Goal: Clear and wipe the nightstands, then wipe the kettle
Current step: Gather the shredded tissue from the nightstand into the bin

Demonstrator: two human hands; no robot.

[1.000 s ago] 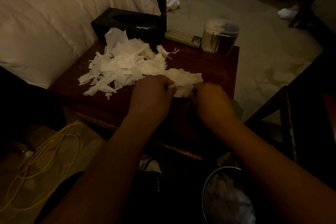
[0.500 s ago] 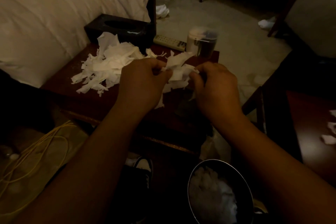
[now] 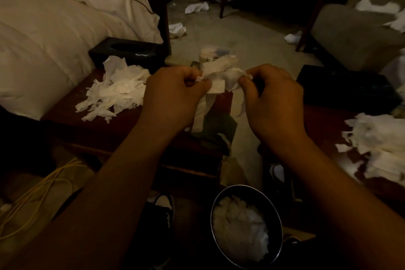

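Dim bedside desk [image 3: 65, 120]: paper wad [image 3: 221, 75] suspended between grips, left hand [image 3: 173, 96] at 9 o'clock, right hand [image 3: 274, 98] at 3 o'clock, both pinching it.

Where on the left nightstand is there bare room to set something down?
Bare wood shows on the left nightstand at its near edge, between the torn paper pile and the left hand. The back is crowded: tissue box, remote, lidded container.

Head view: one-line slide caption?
Both hands, left hand and right hand, grip a tissue wad above the bin.
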